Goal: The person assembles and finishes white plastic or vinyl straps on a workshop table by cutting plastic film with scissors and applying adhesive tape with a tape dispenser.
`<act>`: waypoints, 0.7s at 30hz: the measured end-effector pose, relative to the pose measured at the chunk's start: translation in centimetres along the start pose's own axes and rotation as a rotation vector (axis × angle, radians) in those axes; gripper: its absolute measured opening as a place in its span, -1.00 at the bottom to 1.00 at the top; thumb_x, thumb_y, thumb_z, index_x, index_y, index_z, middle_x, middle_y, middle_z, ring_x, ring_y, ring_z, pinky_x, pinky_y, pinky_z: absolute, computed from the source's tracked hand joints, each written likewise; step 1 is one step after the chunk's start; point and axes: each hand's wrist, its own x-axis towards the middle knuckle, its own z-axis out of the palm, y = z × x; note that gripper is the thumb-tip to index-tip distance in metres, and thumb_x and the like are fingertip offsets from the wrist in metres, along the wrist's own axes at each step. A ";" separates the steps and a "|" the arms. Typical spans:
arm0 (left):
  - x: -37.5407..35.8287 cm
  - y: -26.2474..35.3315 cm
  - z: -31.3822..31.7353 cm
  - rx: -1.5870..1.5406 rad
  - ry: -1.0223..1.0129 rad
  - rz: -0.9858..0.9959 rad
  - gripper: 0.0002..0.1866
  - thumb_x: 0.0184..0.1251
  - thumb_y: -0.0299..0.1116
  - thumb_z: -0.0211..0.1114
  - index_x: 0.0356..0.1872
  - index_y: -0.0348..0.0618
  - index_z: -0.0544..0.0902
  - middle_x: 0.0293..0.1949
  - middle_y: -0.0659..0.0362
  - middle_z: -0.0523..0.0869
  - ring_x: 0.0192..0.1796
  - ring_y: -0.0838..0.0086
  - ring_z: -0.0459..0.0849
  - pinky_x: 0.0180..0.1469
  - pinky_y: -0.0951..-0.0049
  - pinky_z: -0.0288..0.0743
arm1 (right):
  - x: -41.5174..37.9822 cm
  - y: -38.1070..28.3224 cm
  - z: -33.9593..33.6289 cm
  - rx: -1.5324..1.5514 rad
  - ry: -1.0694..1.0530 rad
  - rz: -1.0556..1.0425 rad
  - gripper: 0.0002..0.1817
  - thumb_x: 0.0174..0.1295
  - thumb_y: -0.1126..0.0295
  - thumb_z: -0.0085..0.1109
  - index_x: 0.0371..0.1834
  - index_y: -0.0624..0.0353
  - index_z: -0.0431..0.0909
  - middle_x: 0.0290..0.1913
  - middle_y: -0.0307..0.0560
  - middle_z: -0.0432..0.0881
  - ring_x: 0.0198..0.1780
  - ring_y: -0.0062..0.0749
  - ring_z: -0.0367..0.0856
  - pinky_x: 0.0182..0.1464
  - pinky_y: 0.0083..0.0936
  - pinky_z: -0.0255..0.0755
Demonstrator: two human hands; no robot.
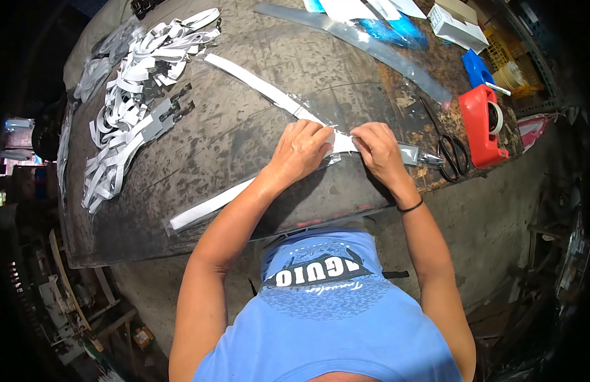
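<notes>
My left hand (298,151) is closed, fingertips pinching a white strap (257,83) near the table's front edge. Close beside it, my right hand (379,149) pinches the same strap where its white part (343,142) spreads between the hands. Clear plastic shows around the strap. One white length runs toward the far left; another white length (212,205) in clear plastic reaches toward the near left. Past my right hand a grey end piece (410,155) in shiny plastic sticks out. My fingers hide exactly how the pieces join.
On the dark, worn table (257,127), a heap of white straps (126,95) with grey and black parts lies at left. Black scissors (454,156) and a red tape dispenser (480,130) are at right. A long clear plastic strip (371,51) and a white box (459,27) lie farther back.
</notes>
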 end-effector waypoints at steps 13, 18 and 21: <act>2.2 -0.1 1.1 0.172 -0.138 0.120 -0.85 0.12 -0.32 0.38 -0.34 -0.11 0.65 -0.41 0.16 0.61 -0.25 0.24 0.62 -0.17 0.25 0.51 | -2.0 -0.1 -1.3 -0.122 -0.140 -0.107 -0.64 -0.02 0.61 0.21 -0.12 0.01 0.65 -0.12 -0.17 0.54 0.04 -0.17 0.48 0.13 -0.25 0.36; 2.3 0.4 1.6 0.406 -0.141 0.226 -0.93 0.08 -0.36 0.28 -0.47 -0.10 0.61 -0.41 0.19 0.61 -0.35 0.33 0.64 -0.26 0.32 0.49 | -1.9 -0.1 -1.1 -0.126 -0.117 -0.128 -0.63 -0.01 0.59 0.20 -0.09 0.00 0.64 -0.14 -0.17 0.52 0.04 -0.19 0.48 0.14 -0.24 0.35; 2.5 0.6 1.7 0.419 -0.126 0.269 -0.93 0.03 -0.39 0.32 -0.47 -0.07 0.59 -0.47 0.21 0.58 -0.33 0.36 0.64 -0.27 0.31 0.51 | -1.8 -0.2 -0.9 -0.176 -0.127 -0.140 -0.63 0.02 0.55 0.19 -0.05 -0.02 0.62 -0.15 -0.17 0.51 0.03 -0.19 0.47 0.14 -0.24 0.34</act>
